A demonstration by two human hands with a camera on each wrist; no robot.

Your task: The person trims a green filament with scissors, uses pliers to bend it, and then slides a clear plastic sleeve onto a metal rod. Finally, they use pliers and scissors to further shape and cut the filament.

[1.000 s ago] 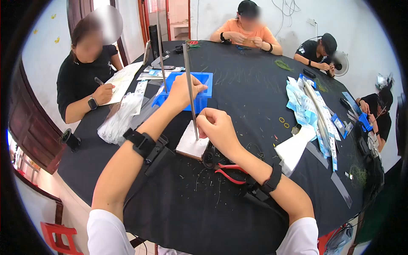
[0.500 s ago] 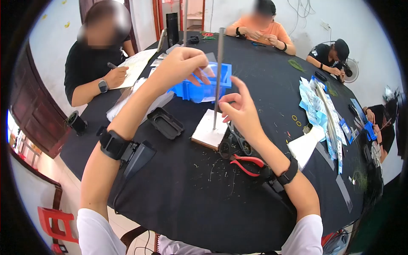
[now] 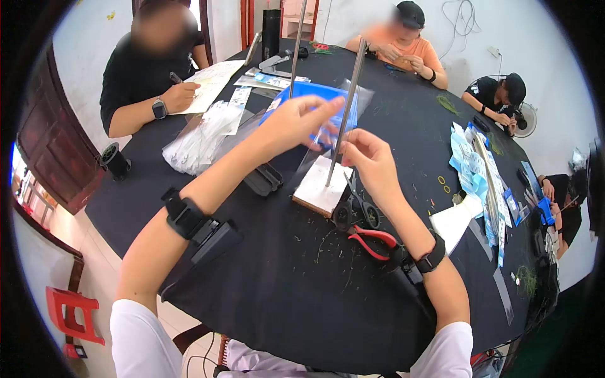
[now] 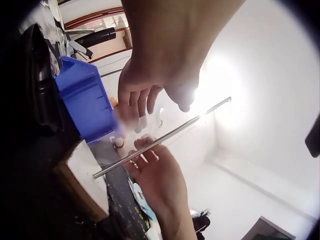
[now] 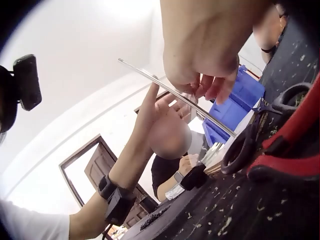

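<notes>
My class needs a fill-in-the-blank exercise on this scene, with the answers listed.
The metal rod rises from a block whose top is ____.
The bin beyond the block is ____.
The camera wearer's hand nearer the red-handled pliers is the ____ one.
The person holding a pen wears a ____ on one wrist.
Missing words: white; blue; right; watch.

Left of the upright silver metal rod (image 3: 353,79), the left hand (image 3: 296,126), its fingers blurred, partly hides a blue plastic bin (image 3: 313,91); the head view's top edge crops a second metal rod (image 3: 299,50).
</notes>
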